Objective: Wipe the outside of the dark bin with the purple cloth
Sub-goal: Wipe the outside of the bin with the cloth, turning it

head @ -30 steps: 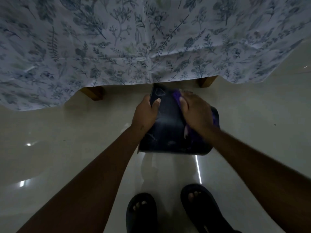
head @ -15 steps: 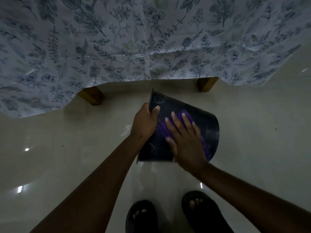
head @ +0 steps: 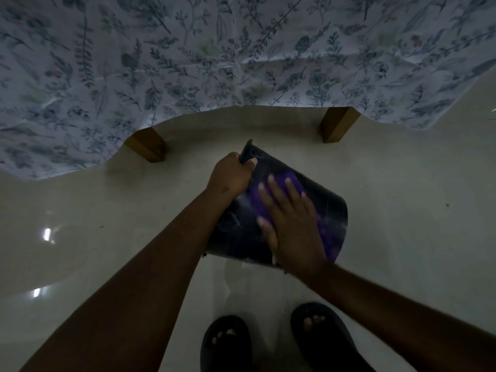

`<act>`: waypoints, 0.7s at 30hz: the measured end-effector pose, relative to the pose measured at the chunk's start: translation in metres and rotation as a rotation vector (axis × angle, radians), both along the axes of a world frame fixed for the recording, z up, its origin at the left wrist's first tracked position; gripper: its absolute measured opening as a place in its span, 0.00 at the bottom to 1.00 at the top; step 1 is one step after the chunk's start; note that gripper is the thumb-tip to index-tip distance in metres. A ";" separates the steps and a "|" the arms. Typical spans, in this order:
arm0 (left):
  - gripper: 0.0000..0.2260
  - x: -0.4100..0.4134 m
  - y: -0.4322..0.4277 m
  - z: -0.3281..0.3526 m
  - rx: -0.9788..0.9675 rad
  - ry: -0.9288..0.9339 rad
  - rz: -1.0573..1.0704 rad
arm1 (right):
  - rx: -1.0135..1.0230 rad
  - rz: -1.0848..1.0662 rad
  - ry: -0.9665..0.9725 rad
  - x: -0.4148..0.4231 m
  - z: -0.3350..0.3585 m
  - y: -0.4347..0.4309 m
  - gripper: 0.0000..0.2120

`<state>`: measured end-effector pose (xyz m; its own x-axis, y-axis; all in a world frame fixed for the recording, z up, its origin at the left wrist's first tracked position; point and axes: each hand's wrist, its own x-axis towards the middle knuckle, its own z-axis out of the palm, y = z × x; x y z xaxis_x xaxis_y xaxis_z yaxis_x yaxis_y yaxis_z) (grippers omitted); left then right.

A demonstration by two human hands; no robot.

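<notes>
Dark plastic bin (head: 326,208), tipped on its side above the pale glossy floor (head: 402,237), just beyond two dark slippers (head: 268,342). Right hand (head: 291,224) flat, fingers (head: 271,191) spread wide, pressing purple cloth (head: 292,181) against its outer wall. Left hand (head: 228,178) clamped around far-left rim. Farther off, wooden legs (head: 147,145) under leaf-print fabric (head: 214,55).

We find no readable txt, labels, brands or nos. anywhere. The dark bin (head: 316,194) shows only faint pale scuffs and a small round mark near its far rim, too dim to read. The leafy cloth (head: 214,55) at the far side is pattern only.
</notes>
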<state>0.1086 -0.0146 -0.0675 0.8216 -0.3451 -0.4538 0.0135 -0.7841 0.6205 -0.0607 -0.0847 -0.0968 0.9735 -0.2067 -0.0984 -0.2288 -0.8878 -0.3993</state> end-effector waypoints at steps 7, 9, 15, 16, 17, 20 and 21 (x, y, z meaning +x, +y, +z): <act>0.11 -0.033 0.030 0.006 -0.206 -0.090 -0.057 | 0.060 -0.169 -0.056 0.053 -0.006 -0.062 0.23; 0.11 -0.037 0.034 0.004 -0.204 -0.130 -0.054 | 0.204 -0.271 0.042 0.080 -0.009 -0.091 0.22; 0.12 -0.021 0.017 0.003 -0.166 -0.125 0.000 | -0.037 -0.112 -0.034 0.037 -0.008 -0.049 0.25; 0.12 -0.019 0.016 0.001 -0.168 -0.123 0.004 | -0.080 -0.029 -0.022 0.019 -0.010 -0.037 0.27; 0.13 -0.018 0.015 -0.001 -0.170 -0.127 0.009 | -0.112 0.053 -0.025 0.004 -0.014 -0.028 0.28; 0.13 -0.020 0.016 -0.003 -0.185 -0.153 0.017 | -0.132 0.136 -0.053 -0.001 -0.016 -0.027 0.27; 0.13 -0.021 0.016 -0.003 -0.192 -0.156 0.015 | -0.116 0.090 -0.051 0.010 -0.016 -0.034 0.26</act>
<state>0.0877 0.0012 -0.0700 0.8821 -0.4005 -0.2479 -0.0840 -0.6516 0.7539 -0.0512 -0.1189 -0.1124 0.9917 -0.1251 -0.0289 -0.1280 -0.9448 -0.3015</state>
